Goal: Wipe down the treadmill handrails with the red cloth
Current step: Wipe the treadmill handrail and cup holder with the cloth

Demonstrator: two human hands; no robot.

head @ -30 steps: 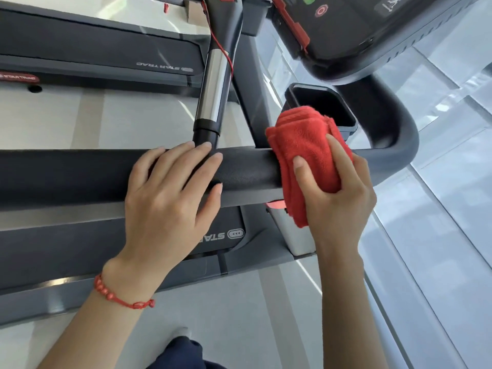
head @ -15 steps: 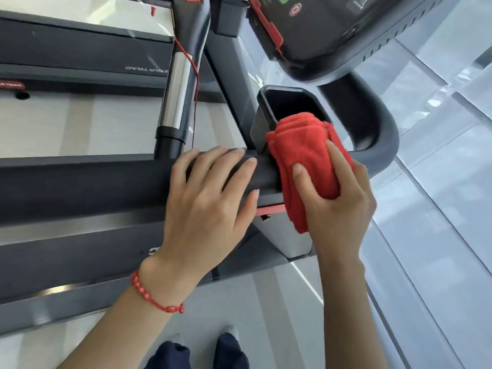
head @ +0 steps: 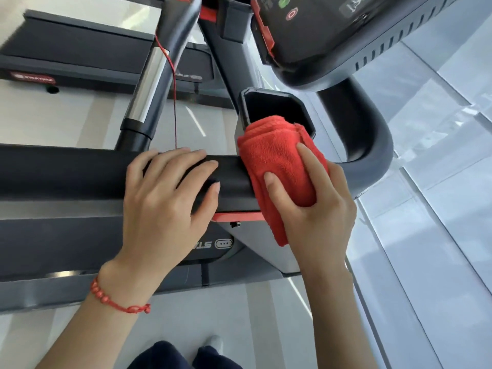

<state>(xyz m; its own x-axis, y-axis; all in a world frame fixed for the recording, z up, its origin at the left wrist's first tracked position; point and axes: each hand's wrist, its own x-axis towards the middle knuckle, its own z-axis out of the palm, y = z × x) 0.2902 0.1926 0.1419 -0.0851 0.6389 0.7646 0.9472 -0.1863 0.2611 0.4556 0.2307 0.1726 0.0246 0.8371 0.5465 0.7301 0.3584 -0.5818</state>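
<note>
A black padded handrail point(head: 66, 169) runs across the view from the left edge and curves up at the right into a grey bend point(head: 372, 134). A folded red cloth point(head: 274, 161) is draped over the rail just before the bend. My right hand point(head: 316, 206) grips the cloth and presses it around the rail, thumb and forefinger on top. My left hand point(head: 165, 198) lies flat on the rail just left of the cloth, fingers spread over the top, wearing a red bead bracelet at the wrist.
The treadmill console point(head: 332, 30) hangs above the right end, with an open black cup holder point(head: 274, 107) right behind the cloth. A chrome and black upright grip point(head: 149, 83) with a thin red cord rises behind my left hand. Another treadmill deck point(head: 80, 57) lies beyond.
My left hand has slid right along the rail, closing up to the cloth. The right hand has kept the cloth wrapped on the rail near the bend; the camera view has shifted.
</note>
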